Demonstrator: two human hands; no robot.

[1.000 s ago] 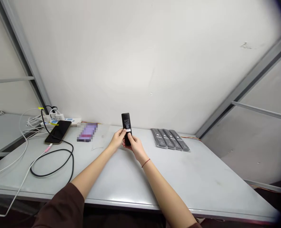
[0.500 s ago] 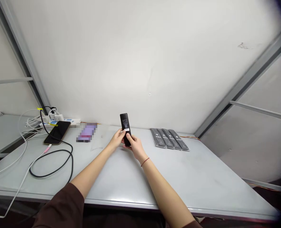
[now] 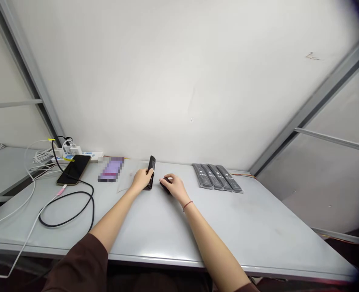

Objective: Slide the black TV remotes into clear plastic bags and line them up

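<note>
My left hand (image 3: pixel 142 179) is shut on a black remote control (image 3: pixel 151 164), which stands tilted with its top pointing away from me and its lower part hidden by my fingers. My right hand (image 3: pixel 171 184) sits a little to the right of it, low over the grey table (image 3: pixel 258 227). Its fingers curl around a small dark piece (image 3: pixel 164 185), mostly hidden, and I cannot tell what the piece is. The two hands are apart.
Several grey remotes in plastic wrap (image 3: pixel 217 177) lie to the right. On the left are a pixelated purple item (image 3: pixel 111 169), a black smartphone (image 3: pixel 73 169), a power strip (image 3: pixel 88 154) and a looped black cable (image 3: pixel 66 207). A white wall stands behind.
My hands have come apart and dropped toward the table. The remote has tilted and stays in my left hand, while my right hand has moved right with a small dark piece.
</note>
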